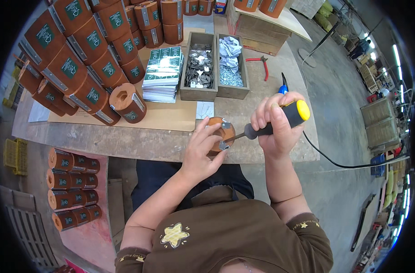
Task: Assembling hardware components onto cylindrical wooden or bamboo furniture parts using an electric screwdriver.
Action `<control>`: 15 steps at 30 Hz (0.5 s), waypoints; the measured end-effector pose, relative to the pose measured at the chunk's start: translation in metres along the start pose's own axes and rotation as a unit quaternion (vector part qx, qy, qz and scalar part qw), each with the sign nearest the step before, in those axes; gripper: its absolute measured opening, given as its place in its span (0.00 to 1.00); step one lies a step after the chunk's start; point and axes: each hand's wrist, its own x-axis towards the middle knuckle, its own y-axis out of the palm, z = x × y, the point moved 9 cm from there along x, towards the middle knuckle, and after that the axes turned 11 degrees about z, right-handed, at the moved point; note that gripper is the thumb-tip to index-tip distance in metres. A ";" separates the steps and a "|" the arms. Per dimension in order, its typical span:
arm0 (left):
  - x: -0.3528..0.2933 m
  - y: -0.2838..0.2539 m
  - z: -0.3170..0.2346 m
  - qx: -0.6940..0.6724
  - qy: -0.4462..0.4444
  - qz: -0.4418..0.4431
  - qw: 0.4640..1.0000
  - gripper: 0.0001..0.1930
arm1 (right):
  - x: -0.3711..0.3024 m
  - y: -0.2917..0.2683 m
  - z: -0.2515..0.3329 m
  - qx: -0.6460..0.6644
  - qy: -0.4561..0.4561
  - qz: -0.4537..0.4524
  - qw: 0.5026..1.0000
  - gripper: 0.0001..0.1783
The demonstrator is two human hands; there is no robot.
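My left hand (200,148) is closed around a brown cylindrical block (225,132) near the table's front edge. The block lies with a round end facing up, and small metal plates (223,145) show at its rim. In my right hand (278,120) is a screwdriver (264,130) with a thick black handle and a yellow end. Its shaft points left and down, and the tip meets the block beside the lower metal plate. My left fingers and the shaft hide part of the block.
Stacked brown cylinders (87,68) with green labels fill the left. Behind the hands stand a wooden tray of metal pieces (200,66), a tray of small screws (230,76) and a stack of label sheets (163,75). Red-handled pliers (265,68) and a corded blue tool (284,88) lie right.
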 end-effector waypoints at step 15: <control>0.000 0.002 0.003 -0.008 -0.005 0.008 1.000 0.13 | 0.006 0.034 -0.006 0.008 0.100 0.148 0.984 0.11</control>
